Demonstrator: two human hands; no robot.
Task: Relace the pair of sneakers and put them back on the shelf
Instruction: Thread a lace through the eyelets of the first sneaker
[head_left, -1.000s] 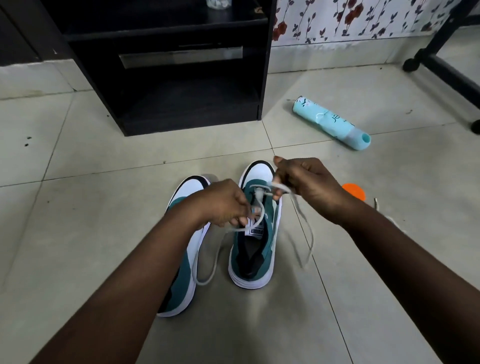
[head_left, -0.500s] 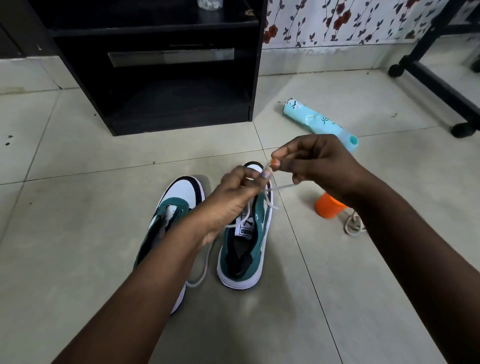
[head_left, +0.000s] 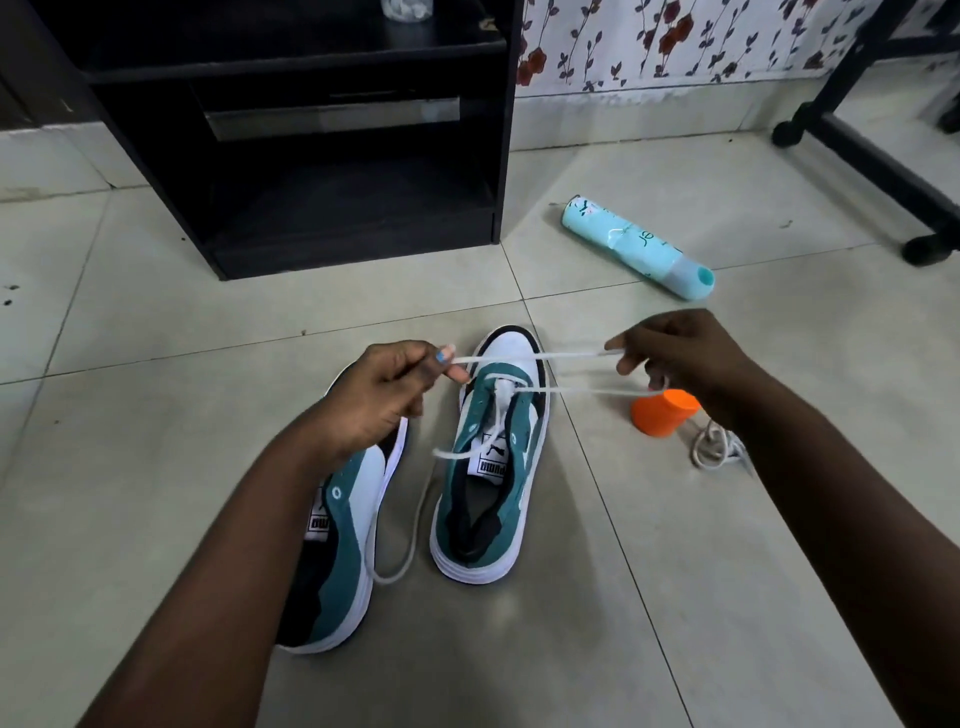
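On the floor (head_left: 156, 338) before the shelf (head_left: 311, 208), two teal-and-white sneakers (head_left: 491, 457) point toes away, while both hands, left (head_left: 382, 392) and right (head_left: 675, 358), pinch the white lace (head_left: 561, 356) stretched sideways.

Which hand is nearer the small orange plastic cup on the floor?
Right hand, just above the small orange plastic cup. Left hand is across the sneaker.

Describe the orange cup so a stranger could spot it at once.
Start at the black shelf unit and look right across the tiled floor, past the pale blue bottle lying on its side. The orange cup sits nearer, under the right hand, beside a coiled white cord; it is the only orange thing there.
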